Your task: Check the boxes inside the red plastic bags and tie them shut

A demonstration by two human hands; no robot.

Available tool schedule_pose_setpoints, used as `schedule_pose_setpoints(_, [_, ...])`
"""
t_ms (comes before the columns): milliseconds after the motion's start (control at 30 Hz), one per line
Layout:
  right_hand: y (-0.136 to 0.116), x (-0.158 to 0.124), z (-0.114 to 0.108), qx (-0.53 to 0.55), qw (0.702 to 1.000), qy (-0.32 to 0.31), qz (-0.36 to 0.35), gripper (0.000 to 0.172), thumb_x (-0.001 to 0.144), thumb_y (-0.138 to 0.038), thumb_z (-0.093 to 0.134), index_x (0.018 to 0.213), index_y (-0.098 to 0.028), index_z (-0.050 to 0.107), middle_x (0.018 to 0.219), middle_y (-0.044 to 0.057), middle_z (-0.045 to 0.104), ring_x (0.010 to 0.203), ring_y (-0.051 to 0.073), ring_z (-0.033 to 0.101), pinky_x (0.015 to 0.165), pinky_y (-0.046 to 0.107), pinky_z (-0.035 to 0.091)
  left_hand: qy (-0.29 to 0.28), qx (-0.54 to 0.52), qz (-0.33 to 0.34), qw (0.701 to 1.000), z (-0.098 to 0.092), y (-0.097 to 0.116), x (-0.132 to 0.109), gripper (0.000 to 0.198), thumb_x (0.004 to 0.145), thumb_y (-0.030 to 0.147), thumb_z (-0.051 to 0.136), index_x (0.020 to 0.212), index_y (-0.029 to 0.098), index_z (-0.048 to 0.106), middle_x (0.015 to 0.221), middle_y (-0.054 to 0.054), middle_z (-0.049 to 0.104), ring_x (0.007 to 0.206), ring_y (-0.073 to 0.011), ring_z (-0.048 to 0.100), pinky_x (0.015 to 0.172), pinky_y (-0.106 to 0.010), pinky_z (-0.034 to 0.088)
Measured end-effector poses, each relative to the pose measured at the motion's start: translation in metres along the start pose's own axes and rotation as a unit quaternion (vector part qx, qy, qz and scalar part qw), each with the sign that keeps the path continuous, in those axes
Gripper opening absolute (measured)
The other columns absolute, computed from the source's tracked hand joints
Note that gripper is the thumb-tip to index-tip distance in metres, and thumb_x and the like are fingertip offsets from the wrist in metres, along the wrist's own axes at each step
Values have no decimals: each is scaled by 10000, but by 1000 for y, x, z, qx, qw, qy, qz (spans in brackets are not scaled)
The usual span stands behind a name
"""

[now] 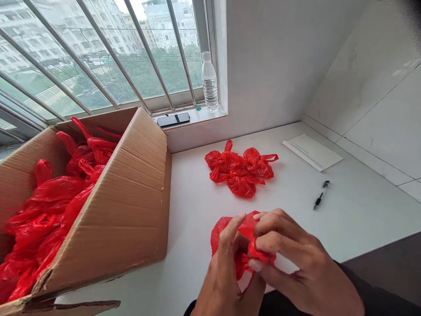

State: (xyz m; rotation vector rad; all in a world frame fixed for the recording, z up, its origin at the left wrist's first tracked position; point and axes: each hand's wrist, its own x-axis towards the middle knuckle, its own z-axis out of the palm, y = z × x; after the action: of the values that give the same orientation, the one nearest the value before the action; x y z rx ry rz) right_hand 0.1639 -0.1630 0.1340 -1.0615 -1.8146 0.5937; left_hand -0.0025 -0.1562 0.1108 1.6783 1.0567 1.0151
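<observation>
Both hands are on one red plastic bag at the near side of the white table. My left hand has its fingers bent round the gathered neck of the bag. With thumb and fingers, my right hand pinches a twisted or looped part of the same bag. The bag's body puffs out behind the fingers, and what is inside it cannot be seen. Beyond the hands, several knotted red bags lie bunched together on the table.
A cardboard box filled with red plastic bags stands at the left. The window sill holds a water bottle and a dark phone. To the right lie a notepad and a pen on the table.
</observation>
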Motion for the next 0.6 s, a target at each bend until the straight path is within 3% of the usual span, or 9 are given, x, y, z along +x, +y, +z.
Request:
schedule_pose_setpoints(100, [3,1,-11,-12,999,32,2,91,977,-221,659,974,-240,571,953,3,589,946,150,568,864,263,490,-85,33,41,995,-19,0,7,298,971,186,598,1252,277,642,1138,-80,711,1011,-216,667,866,-322,524])
schedule_pose_setpoints(167, [6,1,-18,-18,999,38,19,118,978,-285,675,975,-244,564,974,-3,592,956,138,580,848,243,476,-93,3,20,995,-28,-1,13,143,1018,228,547,1044,243,686,1039,-61,697,951,-192,646,838,-293,507])
schedule_pose_setpoints(300, [14,1,-27,18,996,56,71,112,1024,-336,600,958,-262,549,990,-6,596,952,144,597,808,255,474,13,-180,-115,977,-35,-3,20,285,1065,394,469,919,217,638,854,-29,656,777,-150,600,753,-262,495])
schedule_pose_setpoints(400, [17,2,-28,76,990,67,94,100,1054,-314,527,964,-270,528,847,-20,520,893,159,579,830,293,488,70,-284,-165,942,-30,-4,21,341,1042,470,501,836,211,586,569,49,439,550,-107,441,571,-214,430])
schedule_pose_setpoints(433, [17,4,-28,88,991,56,89,96,1057,-303,514,968,-269,524,828,-22,504,883,161,577,833,300,494,74,-278,-175,942,-25,-3,20,318,1030,476,526,864,214,596,564,59,414,528,-98,416,544,-202,414])
schedule_pose_setpoints(500, [15,7,-26,79,996,12,48,69,1051,-282,514,987,-262,529,913,-2,556,955,170,587,869,311,501,66,-217,-175,958,-14,0,14,236,988,463,610,1069,243,636,699,32,548,611,-110,521,620,-215,488])
schedule_pose_setpoints(600, [9,14,-21,1,997,-62,-37,31,1016,-265,564,996,-243,565,1308,64,551,1289,230,493,1080,362,435,35,-102,-136,985,4,5,3,608,847,435,778,1393,307,544,1154,-76,675,994,-237,657,884,-345,553])
